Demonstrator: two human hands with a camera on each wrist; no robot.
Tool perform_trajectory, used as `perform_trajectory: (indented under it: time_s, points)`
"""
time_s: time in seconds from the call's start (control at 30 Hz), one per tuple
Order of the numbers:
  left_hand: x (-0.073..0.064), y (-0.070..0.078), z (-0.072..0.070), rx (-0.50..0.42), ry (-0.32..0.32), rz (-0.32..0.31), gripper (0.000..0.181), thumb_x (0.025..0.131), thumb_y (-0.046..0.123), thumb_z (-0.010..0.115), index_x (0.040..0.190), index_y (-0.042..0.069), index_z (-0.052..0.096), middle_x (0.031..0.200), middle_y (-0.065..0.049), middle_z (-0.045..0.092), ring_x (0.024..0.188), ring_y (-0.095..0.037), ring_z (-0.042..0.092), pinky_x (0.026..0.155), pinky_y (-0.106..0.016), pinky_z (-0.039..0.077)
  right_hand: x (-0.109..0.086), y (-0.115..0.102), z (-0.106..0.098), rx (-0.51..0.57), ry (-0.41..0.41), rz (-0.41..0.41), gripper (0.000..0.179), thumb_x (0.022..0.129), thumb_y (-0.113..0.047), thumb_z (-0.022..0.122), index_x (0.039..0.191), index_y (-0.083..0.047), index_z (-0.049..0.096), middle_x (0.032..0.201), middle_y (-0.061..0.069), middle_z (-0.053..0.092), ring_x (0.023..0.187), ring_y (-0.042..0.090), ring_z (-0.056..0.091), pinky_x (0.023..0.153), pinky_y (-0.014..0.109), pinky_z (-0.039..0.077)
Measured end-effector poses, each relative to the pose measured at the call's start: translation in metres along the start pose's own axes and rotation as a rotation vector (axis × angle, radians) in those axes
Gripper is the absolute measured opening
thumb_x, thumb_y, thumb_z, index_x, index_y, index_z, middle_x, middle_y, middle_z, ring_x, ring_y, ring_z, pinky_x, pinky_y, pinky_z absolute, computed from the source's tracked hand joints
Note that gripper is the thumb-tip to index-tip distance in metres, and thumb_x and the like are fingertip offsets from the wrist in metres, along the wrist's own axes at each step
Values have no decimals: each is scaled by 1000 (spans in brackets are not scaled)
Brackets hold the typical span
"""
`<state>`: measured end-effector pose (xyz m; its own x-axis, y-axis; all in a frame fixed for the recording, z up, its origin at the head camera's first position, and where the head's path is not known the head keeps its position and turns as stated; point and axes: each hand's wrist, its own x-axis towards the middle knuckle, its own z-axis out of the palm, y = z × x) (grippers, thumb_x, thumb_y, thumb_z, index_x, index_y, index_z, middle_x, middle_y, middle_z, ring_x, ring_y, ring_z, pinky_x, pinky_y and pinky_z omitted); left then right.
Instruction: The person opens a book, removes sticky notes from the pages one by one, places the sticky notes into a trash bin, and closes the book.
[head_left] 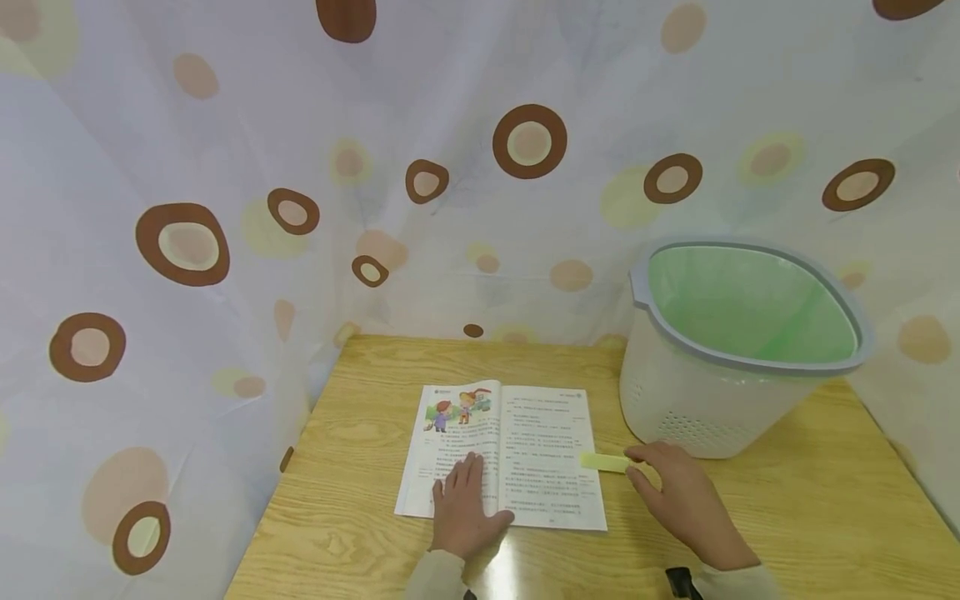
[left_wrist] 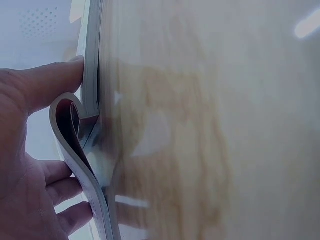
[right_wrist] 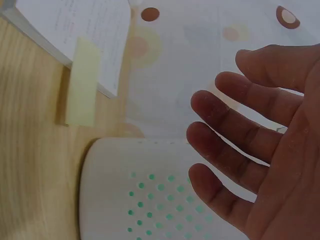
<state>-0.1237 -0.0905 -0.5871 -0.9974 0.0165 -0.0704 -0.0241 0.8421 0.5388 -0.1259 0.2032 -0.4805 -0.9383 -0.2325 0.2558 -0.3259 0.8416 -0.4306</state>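
An open book (head_left: 543, 425) with printed text and a cartoon picture lies on the wooden table. My left hand (head_left: 463, 512) rests on its left page near the bottom, fingers spread and thumb towards the spine. In the left wrist view the book's lower edge (left_wrist: 91, 60) shows, its pages curving down at the fold. A pale yellow paper strip (right_wrist: 84, 82) lies across the right page's outer edge, one end sticking out over the table. My right hand (head_left: 686, 496) is just right of that end, fingers loosely bent, apart from the strip in the right wrist view.
A tall white plastic basket (head_left: 675, 400) with a grey rim and green inside stands behind my right hand, right of the book. A white curtain (head_left: 450, 100) with brown and yellow spots hangs behind and beside the wooden table (head_left: 330, 500).
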Motion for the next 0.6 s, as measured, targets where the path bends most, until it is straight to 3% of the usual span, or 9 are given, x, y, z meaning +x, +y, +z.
perform_trajectory:
  time_s: [0.07, 0.2, 0.47, 0.6]
  points:
    - [1, -1, 0, -3, 2, -1, 95, 73, 49, 77, 150, 7, 39, 157, -12, 40, 144, -40, 37, 116, -69, 24, 0, 2, 8, 4, -39, 20, 25, 89, -15, 71, 112, -6, 71, 111, 12, 72, 108, 37, 64, 90, 56, 54]
    - [1, -1, 0, -18, -2, -5, 95, 73, 48, 77, 150, 7, 39, 158, -12, 40, 145, -40, 36, 117, -70, 23, 0, 5, 23, -4, -28, 43, 25, 87, -14, 73, 110, -5, 71, 112, 14, 70, 109, 37, 62, 91, 56, 53]
    - [1, -1, 0, -15, 10, -9, 96, 73, 49, 77, 150, 8, 39, 158, -11, 40, 145, -40, 37, 117, -69, 23, 3, 7, 40, -18, -82, 126, 29, 88, -17, 70, 113, -2, 70, 113, 19, 67, 112, 44, 58, 90, 59, 51]
    - [1, 0, -1, -20, 1, -8, 96, 73, 48, 77, 150, 7, 39, 158, -12, 40, 145, -40, 37, 117, -69, 23, 7, 9, 46, -31, -115, 218, 35, 89, -18, 68, 118, 2, 68, 118, 25, 65, 114, 46, 57, 91, 62, 50]
